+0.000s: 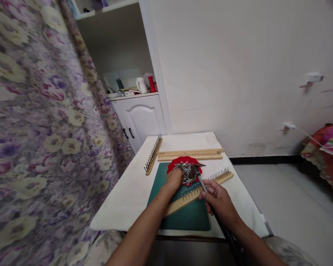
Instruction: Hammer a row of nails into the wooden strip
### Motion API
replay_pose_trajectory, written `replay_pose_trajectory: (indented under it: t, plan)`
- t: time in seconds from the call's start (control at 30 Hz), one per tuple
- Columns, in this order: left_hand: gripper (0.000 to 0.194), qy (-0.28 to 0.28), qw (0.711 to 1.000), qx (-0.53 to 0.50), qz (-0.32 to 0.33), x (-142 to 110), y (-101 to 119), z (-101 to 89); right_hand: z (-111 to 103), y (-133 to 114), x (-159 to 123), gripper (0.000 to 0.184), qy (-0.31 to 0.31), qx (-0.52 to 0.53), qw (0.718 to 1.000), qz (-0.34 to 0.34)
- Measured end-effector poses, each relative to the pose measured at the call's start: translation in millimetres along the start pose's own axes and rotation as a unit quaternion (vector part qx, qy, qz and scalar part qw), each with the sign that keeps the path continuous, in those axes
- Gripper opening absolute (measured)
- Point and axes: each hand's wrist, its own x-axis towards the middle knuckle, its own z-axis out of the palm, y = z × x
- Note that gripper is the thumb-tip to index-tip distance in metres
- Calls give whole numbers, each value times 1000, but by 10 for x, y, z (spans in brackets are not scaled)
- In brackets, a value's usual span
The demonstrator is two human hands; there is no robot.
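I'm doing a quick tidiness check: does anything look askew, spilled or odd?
The nearer nail-studded strip slants across the green mat and juts past its right edge, while the rear strips lie roughly square to the table. A dull smudge marks the wall low down. No clear spill: loose nails sit in the red bowl.

Left of the left fingers, past the bowl, open bench runs toward the far nail strip. Just rightward, the hammer blocks passage; the near nail strip slants beneath the right fingers, open space lying to their right.
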Motion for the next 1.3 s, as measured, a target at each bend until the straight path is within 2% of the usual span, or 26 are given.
replay_pose_trajectory:
  t: [0.23,0.6,0.7,0.83,0.97,1.03,1.17,1.3]
  plan:
    - [11,-9,999,-14,37,-2,44,-116,0,10,8,29,2,-18,1000,0]
    - [15,96,987,-98,80,-308,-130,-150,10,8,2,29,8,-25,1000,8]
    - [16,151,970,-182,63,-443,-188,-175,8,20,-13,30,5,-28,1000,7]
    - [14,192,921,-338,6,-677,-272,-188,-3,46,-33,30,0,-33,999,6]
    - [21,204,881,-424,-57,-994,-304,-105,-6,61,-50,30,-5,-36,999,9]
    - [25,209,874,-430,-85,-1156,-279,-23,-1,61,-57,30,-7,-37,999,10]
    - [26,184,885,-417,-99,-1364,-158,143,12,69,-61,31,-8,-42,999,12]
    - [25,171,904,-384,-77,-1385,-48,252,21,73,-63,31,-8,-44,999,14]
